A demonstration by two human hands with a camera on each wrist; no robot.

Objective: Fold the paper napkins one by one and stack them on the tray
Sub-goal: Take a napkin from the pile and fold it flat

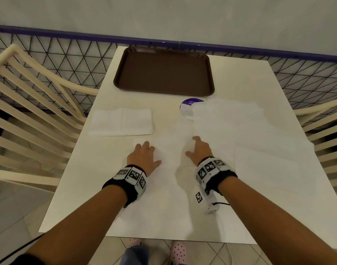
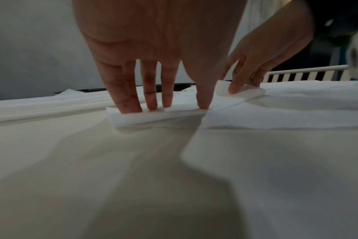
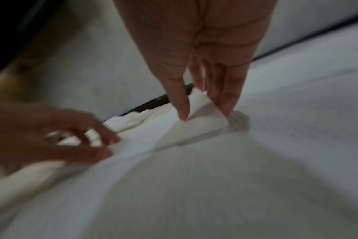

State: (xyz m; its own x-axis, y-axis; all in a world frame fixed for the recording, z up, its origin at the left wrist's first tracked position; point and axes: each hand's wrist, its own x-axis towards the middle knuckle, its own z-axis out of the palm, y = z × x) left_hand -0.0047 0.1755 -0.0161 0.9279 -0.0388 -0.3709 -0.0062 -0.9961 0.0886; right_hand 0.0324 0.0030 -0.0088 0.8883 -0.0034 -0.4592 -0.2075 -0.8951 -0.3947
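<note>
A white paper napkin [image 1: 170, 169] lies spread on the table in front of me, between my hands. My left hand [image 1: 150, 152] sets its straight fingers [image 2: 125, 103] on the napkin's far left corner, where a low lip of paper [image 2: 133, 118] stands up in front of the fingertips. My right hand [image 1: 192, 146] pinches the far right corner [image 3: 202, 122] between thumb and fingers and holds it lifted. The brown tray [image 1: 164, 88] at the far end of the table holds nothing. A stack of folded napkins [image 1: 121, 121] lies left of centre. Unfolded napkins [image 1: 240, 127] lie spread on the right.
A round blue sticker [image 1: 188, 104] shows beside the unfolded napkins. Cream slatted chairs [image 1: 30, 111] stand on both sides of the white table [image 1: 87, 178]. A black wire fence [image 1: 68, 60] runs behind the tray.
</note>
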